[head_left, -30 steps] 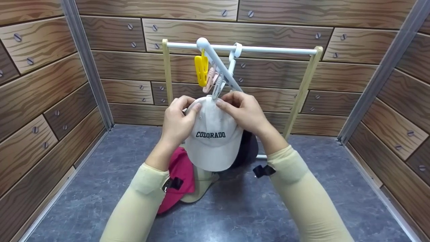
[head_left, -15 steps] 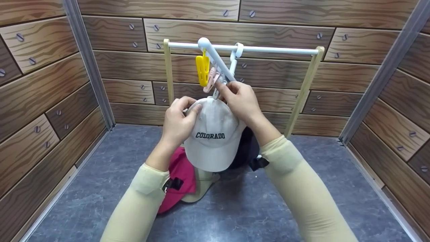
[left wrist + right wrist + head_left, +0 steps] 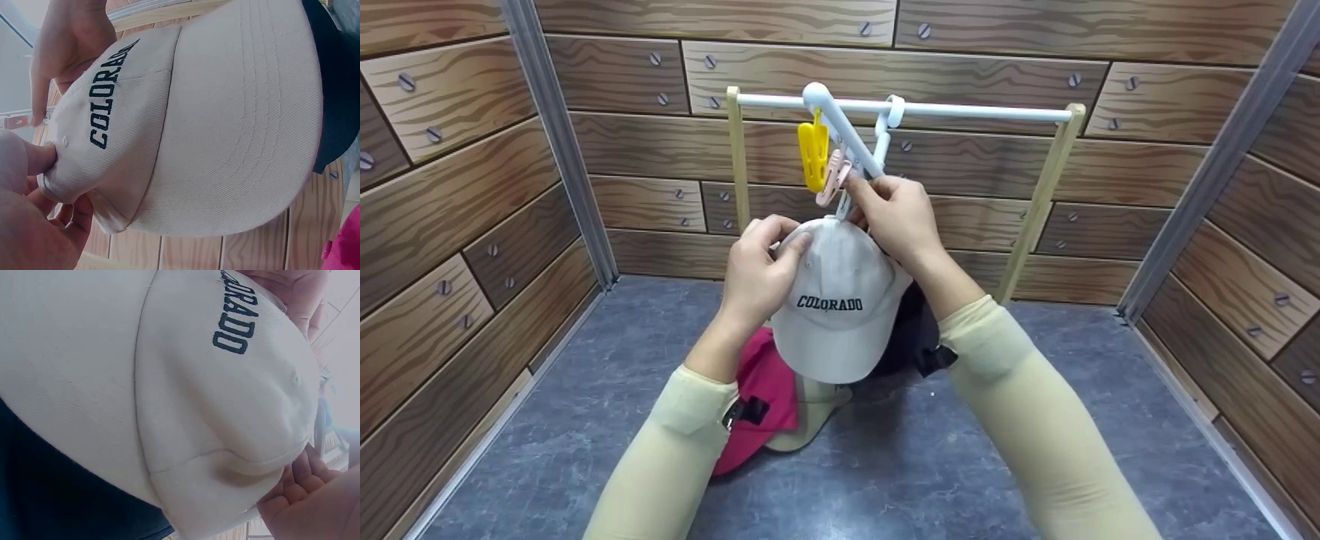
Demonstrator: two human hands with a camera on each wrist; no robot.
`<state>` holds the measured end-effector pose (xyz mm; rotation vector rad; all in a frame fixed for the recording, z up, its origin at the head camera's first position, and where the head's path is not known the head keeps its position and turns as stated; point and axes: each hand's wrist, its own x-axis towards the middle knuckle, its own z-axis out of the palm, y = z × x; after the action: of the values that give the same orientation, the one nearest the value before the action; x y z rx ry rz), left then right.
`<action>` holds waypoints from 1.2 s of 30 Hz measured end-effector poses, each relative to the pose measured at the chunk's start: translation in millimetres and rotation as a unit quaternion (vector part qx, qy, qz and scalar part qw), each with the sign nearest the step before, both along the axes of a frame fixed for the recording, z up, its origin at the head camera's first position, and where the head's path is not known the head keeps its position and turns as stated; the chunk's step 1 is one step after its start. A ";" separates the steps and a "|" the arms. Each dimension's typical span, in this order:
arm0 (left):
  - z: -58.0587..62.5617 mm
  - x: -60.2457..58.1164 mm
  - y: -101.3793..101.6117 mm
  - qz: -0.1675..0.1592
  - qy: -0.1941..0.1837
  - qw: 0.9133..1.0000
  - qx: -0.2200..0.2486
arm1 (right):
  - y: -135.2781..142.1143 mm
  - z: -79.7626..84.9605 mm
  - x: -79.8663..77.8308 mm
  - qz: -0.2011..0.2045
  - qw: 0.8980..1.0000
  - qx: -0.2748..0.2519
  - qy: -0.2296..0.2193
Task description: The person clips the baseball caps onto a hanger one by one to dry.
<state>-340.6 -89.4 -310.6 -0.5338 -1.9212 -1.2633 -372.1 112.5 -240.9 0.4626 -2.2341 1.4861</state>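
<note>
A white baseball cap [image 3: 834,262] lettered COLORADO hangs front-on in the head view, brim downward. My left hand [image 3: 761,262] pinches the left side of its crown, thumb in front and fingers behind, as the left wrist view also shows. At the crown's top is a pale grey clothespin [image 3: 843,205]. My right hand [image 3: 901,221] pinches this clothespin's upper part, its fingers partly hiding it. A pink clothespin [image 3: 832,180] and a yellow clothespin [image 3: 812,159] hang just left of that, from a white hanger [image 3: 844,124].
The hanger hooks over the white bar [image 3: 982,112] of a wood-sided rack. Behind the white cap hangs a dark navy cap [image 3: 911,326]. Below, a red cap [image 3: 765,390] and a khaki cap [image 3: 808,427] overlap each other. Wood-patterned walls [image 3: 1170,97] enclose the grey floor [image 3: 997,465].
My right hand has moved from the cap's crown up to the grey clothespin and now pinches it. My left hand keeps its grip on the cap, which has barely shifted.
</note>
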 end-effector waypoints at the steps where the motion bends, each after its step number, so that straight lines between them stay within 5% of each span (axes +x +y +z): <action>1: -0.4 0.0 -0.1 -0.003 0.003 1.000 -0.001 | -0.3 0.0 0.2 0.001 1.000 -0.004 0.000; 10: -3.5 0.9 -0.9 -0.017 0.011 1.000 0.000 | -0.9 -0.8 1.8 0.002 0.999 -0.038 0.007; 36: -2.6 -1.0 7.0 -0.054 0.009 0.997 0.053 | -1.5 7.0 10.1 -0.045 0.998 -0.004 0.039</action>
<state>-341.5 -82.5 -313.2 -0.5984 -1.8192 -1.4151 -362.0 111.1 -233.9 0.4039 -2.1583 1.4078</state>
